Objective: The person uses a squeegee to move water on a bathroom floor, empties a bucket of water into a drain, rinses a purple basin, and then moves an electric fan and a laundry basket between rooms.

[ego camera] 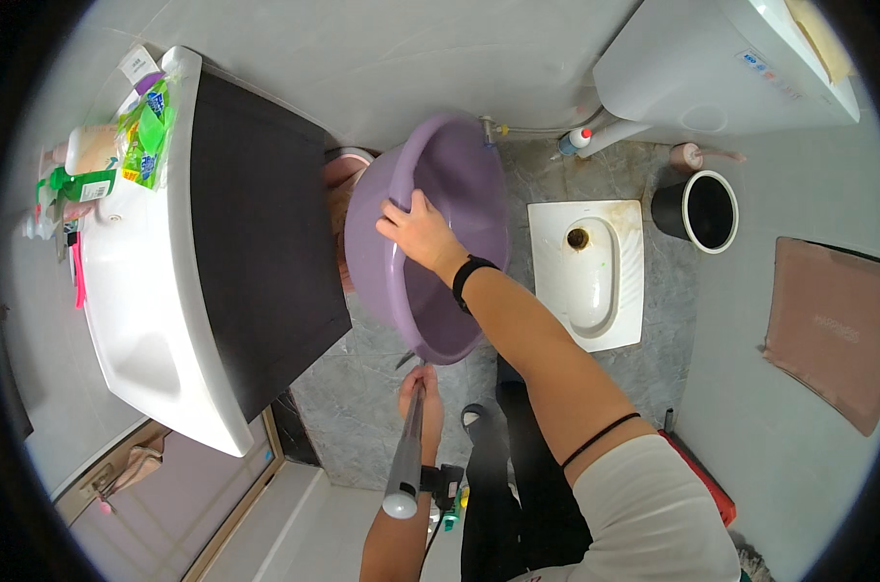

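A large purple plastic basin (371,240) stands tilted on its side between the washbasin cabinet and the squat toilet. My right hand (422,229) grips its upper rim, fingers over the outer edge. Below the basin, my left hand (419,400) is closed around a grey metal pole (405,462) whose rounded end points up towards the camera. The pole's far end is hidden behind my left hand and the basin; a thin dark edge shows on the floor there. A black band with a small device is on my left forearm.
A white washbasin (149,284) with bottles and a green packet is on the left. A white squat toilet (587,273) lies right of the basin, with a black bin (709,211) beyond. A valve (488,131) and hose are on the wall. A pink container (347,167) stands behind the basin.
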`<state>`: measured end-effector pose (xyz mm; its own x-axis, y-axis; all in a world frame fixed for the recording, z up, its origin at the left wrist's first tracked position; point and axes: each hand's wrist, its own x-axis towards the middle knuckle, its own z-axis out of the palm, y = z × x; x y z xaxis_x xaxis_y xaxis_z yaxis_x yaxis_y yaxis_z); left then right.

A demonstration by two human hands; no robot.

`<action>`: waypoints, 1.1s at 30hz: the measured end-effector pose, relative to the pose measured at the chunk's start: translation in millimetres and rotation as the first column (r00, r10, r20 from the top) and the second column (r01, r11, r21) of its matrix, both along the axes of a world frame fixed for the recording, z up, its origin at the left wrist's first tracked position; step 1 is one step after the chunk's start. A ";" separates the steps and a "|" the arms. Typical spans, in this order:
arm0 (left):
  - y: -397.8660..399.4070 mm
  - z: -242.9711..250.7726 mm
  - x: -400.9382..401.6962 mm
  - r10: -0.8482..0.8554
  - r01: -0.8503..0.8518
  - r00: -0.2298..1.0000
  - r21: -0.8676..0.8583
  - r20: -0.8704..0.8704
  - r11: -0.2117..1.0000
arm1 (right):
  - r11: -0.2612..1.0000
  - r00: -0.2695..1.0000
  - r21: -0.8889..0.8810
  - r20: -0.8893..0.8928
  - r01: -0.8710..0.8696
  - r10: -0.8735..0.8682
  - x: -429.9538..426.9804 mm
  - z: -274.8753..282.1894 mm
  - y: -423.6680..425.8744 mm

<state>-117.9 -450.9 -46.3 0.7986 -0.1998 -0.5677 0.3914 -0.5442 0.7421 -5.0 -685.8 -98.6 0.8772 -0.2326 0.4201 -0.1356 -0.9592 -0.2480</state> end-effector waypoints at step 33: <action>91.8 119.5 -16.4 -0.889 0.896 0.442 -0.085 0.117 0.435 | -0.401 0.332 0.592 -0.766 0.699 -0.550 -306.4 69.1 331.9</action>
